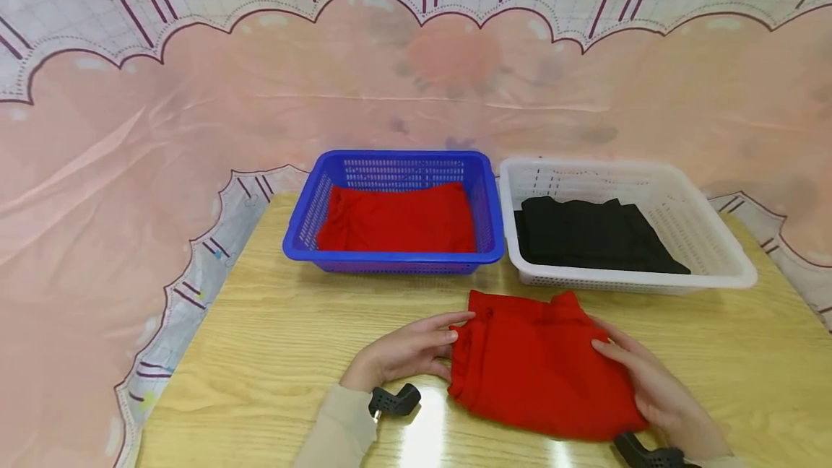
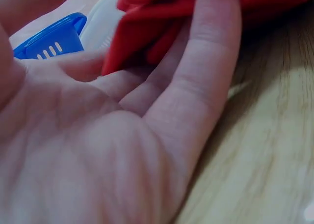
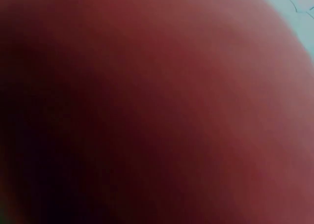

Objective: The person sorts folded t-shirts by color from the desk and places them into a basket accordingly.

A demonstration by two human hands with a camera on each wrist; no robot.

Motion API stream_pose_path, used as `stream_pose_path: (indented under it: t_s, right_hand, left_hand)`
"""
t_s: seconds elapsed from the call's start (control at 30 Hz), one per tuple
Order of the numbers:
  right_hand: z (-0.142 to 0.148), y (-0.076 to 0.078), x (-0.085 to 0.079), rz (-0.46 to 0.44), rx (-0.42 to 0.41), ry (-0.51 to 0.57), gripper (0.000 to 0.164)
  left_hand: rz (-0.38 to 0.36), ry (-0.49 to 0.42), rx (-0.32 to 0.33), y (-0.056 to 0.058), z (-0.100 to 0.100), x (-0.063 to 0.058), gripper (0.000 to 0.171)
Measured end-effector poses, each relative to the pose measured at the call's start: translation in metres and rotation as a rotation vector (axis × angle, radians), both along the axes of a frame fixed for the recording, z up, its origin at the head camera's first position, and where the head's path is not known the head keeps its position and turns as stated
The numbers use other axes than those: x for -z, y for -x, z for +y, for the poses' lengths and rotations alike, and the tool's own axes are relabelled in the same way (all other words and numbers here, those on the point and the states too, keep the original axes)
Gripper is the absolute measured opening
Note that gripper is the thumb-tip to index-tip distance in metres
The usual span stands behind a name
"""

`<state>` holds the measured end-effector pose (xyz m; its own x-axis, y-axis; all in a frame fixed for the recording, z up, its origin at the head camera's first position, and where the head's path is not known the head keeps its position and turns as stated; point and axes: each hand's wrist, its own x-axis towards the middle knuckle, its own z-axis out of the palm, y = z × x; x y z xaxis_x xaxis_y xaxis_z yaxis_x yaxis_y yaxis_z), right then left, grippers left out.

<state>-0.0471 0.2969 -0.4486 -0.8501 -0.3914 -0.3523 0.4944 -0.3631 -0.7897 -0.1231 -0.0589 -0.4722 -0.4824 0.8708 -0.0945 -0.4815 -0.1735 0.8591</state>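
Cloth in red [image 1: 549,374], folded into a loose flat bundle, lies on the surface [image 1: 273,367] between four and five o'clock in the head view. Its nine o'clock edge is gathered and ruffled, and a small peak of fabric rises near one o'clock.

At nine o'clock of the bundle is the left hand [image 1: 411,349], palm turned towards the fabric. Its fingers [image 2: 208,62] are extended and slightly apart, tips touching the gathered edge; the left wrist view shows the outermost finger low beside the wood. The right hand [image 1: 659,388] is at three o'clock, one straight finger laid over the top of the fabric and another along the edge. The remaining fingers are hidden, and the right wrist view is only a dark red blur, so I cannot tell whether they pinch.

Towards ten to eleven o'clock from the bundle stands a blue basket [image 1: 393,257] with a second red piece [image 1: 403,219] inside. Towards one o'clock, just beside it, a white basket [image 1: 708,251] holds folded black fabric [image 1: 585,233]. Each wrist bears a black device [image 1: 395,400]; a beige sleeve [image 1: 338,428] covers the left forearm.
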Motion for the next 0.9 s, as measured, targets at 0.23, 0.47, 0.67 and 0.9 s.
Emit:
stream_pose_path:
  t_s: [0.23, 0.47, 0.67, 0.9]
  right_hand:
    - [-0.014, -0.004, 0.005, 0.027, 0.091, -0.232, 0.039]
    - [-0.017, -0.003, 0.006, 0.110, 0.085, -0.355, 0.048]
    - [-0.013, -0.003, 0.007, 0.104, 0.190, -0.150, 0.040]
    - [-0.014, -0.004, 0.008, 0.066, 0.218, 0.267, 0.038]
  left_hand:
    - [0.020, 0.025, -0.050, -0.001, 0.001, 0.001, 0.060]
    - [0.053, 0.032, -0.070, 0.002, 0.001, 0.000, 0.062]
    - [0.061, 0.005, -0.076, 0.004, 0.002, -0.001, 0.061]
    - [0.048, 0.006, -0.076, 0.003, 0.000, -0.004, 0.064]
